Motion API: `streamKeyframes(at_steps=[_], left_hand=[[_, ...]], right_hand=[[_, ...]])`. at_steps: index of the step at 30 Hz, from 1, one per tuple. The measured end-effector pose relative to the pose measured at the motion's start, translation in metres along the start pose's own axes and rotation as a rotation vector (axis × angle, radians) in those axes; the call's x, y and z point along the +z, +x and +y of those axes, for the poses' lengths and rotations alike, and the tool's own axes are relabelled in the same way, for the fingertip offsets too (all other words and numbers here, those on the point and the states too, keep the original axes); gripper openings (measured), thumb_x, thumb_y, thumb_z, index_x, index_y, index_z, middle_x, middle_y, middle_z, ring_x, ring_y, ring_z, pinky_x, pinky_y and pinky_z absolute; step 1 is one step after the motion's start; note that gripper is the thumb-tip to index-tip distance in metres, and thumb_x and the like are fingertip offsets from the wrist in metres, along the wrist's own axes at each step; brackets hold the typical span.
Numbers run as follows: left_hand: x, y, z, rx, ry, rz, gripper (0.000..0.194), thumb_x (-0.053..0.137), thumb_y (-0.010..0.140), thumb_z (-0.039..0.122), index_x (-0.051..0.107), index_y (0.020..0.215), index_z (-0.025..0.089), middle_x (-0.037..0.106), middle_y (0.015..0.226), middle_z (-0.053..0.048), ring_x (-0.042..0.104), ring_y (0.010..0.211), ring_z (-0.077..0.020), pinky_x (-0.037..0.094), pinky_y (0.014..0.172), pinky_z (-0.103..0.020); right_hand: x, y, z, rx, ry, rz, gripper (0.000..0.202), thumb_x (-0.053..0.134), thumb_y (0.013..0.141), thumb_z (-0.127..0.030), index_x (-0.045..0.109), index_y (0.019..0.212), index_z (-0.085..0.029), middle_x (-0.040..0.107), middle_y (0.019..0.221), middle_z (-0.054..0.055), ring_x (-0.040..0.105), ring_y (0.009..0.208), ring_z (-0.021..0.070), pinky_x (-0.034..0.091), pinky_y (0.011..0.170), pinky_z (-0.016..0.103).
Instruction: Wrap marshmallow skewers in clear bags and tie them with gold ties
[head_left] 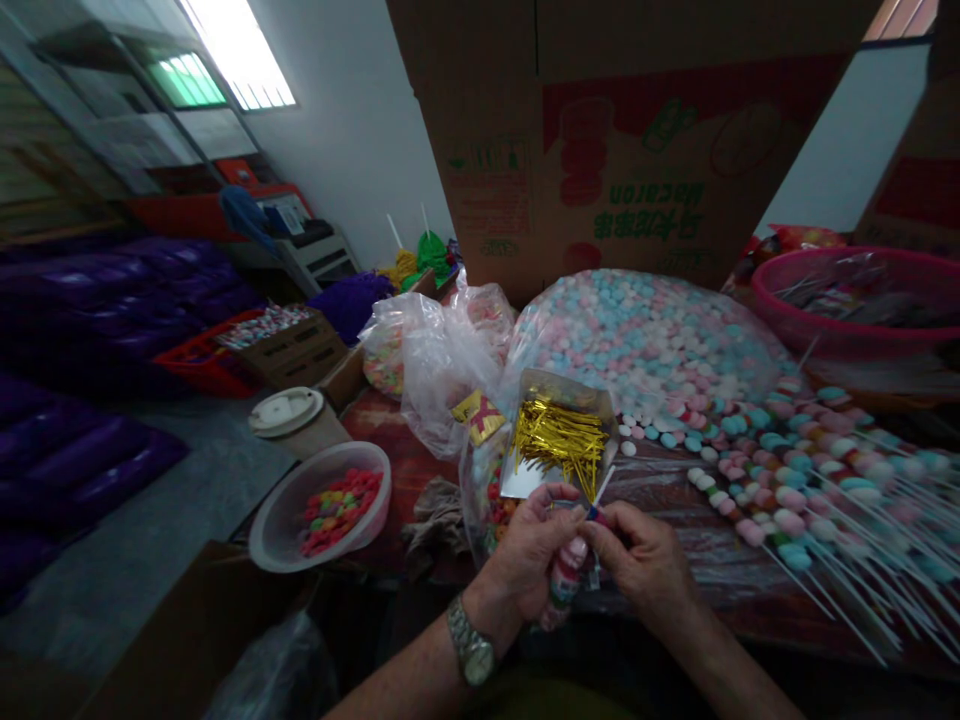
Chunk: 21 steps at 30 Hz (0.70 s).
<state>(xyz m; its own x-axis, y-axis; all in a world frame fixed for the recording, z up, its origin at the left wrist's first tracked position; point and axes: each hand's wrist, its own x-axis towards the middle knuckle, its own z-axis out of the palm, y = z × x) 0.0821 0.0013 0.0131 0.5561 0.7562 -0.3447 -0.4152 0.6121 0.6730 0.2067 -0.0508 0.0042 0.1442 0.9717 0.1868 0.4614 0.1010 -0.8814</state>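
Observation:
My left hand (pixel 529 555), with a metal watch on the wrist, is closed round a wrapped candy skewer (pixel 568 575). A white stick sticks up from its top. Beside it, the fingers of my right hand (pixel 637 550) pinch the gathered neck of the wrapper, where a small dark blue band shows. Just beyond my hands, an open box (pixel 517 482) holds gold twist ties (pixel 559 435). Under and left of this box lies a clear bag of colourful candies (pixel 501 510).
A large bag of pastel candies (pixel 637 340) lies behind the ties. Candy skewers (pixel 825 500) are piled at the right, below a pink basin (pixel 862 325). A white bowl of gummies (pixel 375 510) sits left, near a grey cloth (pixel 436 525). A tall carton (pixel 622 150) stands behind.

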Motion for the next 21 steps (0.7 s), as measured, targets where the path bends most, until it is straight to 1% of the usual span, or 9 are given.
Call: streamKeyframes(at_steps=[5, 9, 11, 13, 14, 16, 17, 19, 21], left_hand=[[0.007, 0.002, -0.008, 0.096, 0.125, 0.076, 0.036, 0.073, 0.064, 0.037, 0.045, 0.077, 0.018, 0.050, 0.045, 0.008, 0.038, 0.034, -0.0040, 0.027, 0.035, -0.014], [0.003, 0.000, -0.012, 0.243, 0.373, 0.188, 0.049, 0.073, 0.063, 0.044, 0.047, 0.095, 0.020, 0.059, 0.062, 0.005, 0.054, 0.052, -0.0089, 0.040, 0.048, -0.017], [0.003, -0.004, -0.002, 0.034, 0.376, 0.160, 0.056, 0.063, 0.068, 0.057, 0.046, 0.106, 0.019, 0.060, 0.067, 0.002, 0.056, 0.054, -0.0115, 0.042, 0.051, -0.021], [0.004, -0.009, 0.018, -0.190, 0.241, 0.048, 0.063, 0.045, 0.072, 0.070, 0.047, 0.108, 0.018, 0.060, 0.066, -0.001, 0.055, 0.049, -0.0133, 0.041, 0.048, -0.024], [0.004, -0.012, 0.031, -0.204, 0.139, -0.014, 0.067, 0.038, 0.072, 0.074, 0.048, 0.107, 0.018, 0.061, 0.067, -0.002, 0.055, 0.049, -0.0139, 0.041, 0.048, -0.025], [0.003, -0.019, 0.055, 0.025, 0.047, -0.052, 0.069, 0.033, 0.071, 0.077, 0.054, 0.105, 0.021, 0.061, 0.062, -0.001, 0.056, 0.049, -0.0150, 0.044, 0.052, -0.028], [0.002, -0.023, 0.063, 0.100, 0.070, -0.081, 0.070, 0.033, 0.070, 0.078, 0.060, 0.098, 0.020, 0.059, 0.055, -0.001, 0.054, 0.046, -0.0151, 0.044, 0.052, -0.029], [0.001, -0.029, 0.069, 0.028, 0.272, -0.157, 0.072, 0.036, 0.065, 0.080, 0.068, 0.075, 0.016, 0.053, 0.040, -0.003, 0.053, 0.040, -0.0176, 0.044, 0.047, -0.031], [0.004, -0.031, 0.065, 0.016, 0.508, -0.079, 0.062, 0.050, 0.065, 0.073, 0.068, 0.063, 0.014, 0.056, 0.041, -0.006, 0.057, 0.043, -0.0209, 0.046, 0.050, -0.034]], right_hand=[[-0.003, 0.001, 0.005, -0.389, -0.392, 0.118, 0.024, 0.034, 0.089, -0.017, 0.055, 0.078, -0.017, 0.060, 0.068, 0.005, 0.056, 0.064, 0.0156, 0.042, 0.060, 0.025], [-0.011, 0.004, 0.003, -0.529, -0.590, 0.313, 0.021, 0.036, 0.089, -0.015, 0.053, 0.077, -0.017, 0.057, 0.062, 0.003, 0.054, 0.059, 0.0150, 0.040, 0.058, 0.026], [-0.011, 0.000, -0.003, -0.578, -0.582, 0.333, 0.017, 0.039, 0.088, -0.014, 0.053, 0.079, -0.017, 0.058, 0.062, 0.003, 0.054, 0.059, 0.0149, 0.039, 0.058, 0.026], [-0.005, -0.008, -0.008, -0.638, -0.513, 0.206, 0.017, 0.038, 0.085, -0.011, 0.053, 0.081, -0.017, 0.058, 0.062, 0.003, 0.054, 0.059, 0.0155, 0.037, 0.056, 0.027], [-0.003, -0.012, -0.010, -0.626, -0.456, 0.101, 0.017, 0.037, 0.084, -0.011, 0.053, 0.081, -0.017, 0.058, 0.063, 0.003, 0.053, 0.058, 0.0155, 0.036, 0.054, 0.026], [0.001, -0.016, -0.012, -0.445, -0.290, -0.053, 0.019, 0.035, 0.083, -0.013, 0.051, 0.074, -0.018, 0.057, 0.062, 0.001, 0.052, 0.057, 0.0144, 0.035, 0.052, 0.025], [0.000, -0.016, -0.013, -0.296, -0.184, -0.073, 0.020, 0.035, 0.084, -0.015, 0.049, 0.069, -0.019, 0.055, 0.060, 0.000, 0.051, 0.056, 0.0136, 0.034, 0.051, 0.023], [-0.003, -0.013, -0.015, -0.016, 0.026, -0.032, 0.023, 0.037, 0.085, -0.022, 0.045, 0.063, -0.020, 0.052, 0.057, -0.002, 0.049, 0.054, 0.0126, 0.034, 0.049, 0.022], [-0.004, -0.011, -0.018, 0.077, 0.140, -0.011, 0.024, 0.040, 0.084, -0.026, 0.045, 0.061, -0.020, 0.051, 0.056, -0.002, 0.048, 0.054, 0.0124, 0.034, 0.050, 0.022]])
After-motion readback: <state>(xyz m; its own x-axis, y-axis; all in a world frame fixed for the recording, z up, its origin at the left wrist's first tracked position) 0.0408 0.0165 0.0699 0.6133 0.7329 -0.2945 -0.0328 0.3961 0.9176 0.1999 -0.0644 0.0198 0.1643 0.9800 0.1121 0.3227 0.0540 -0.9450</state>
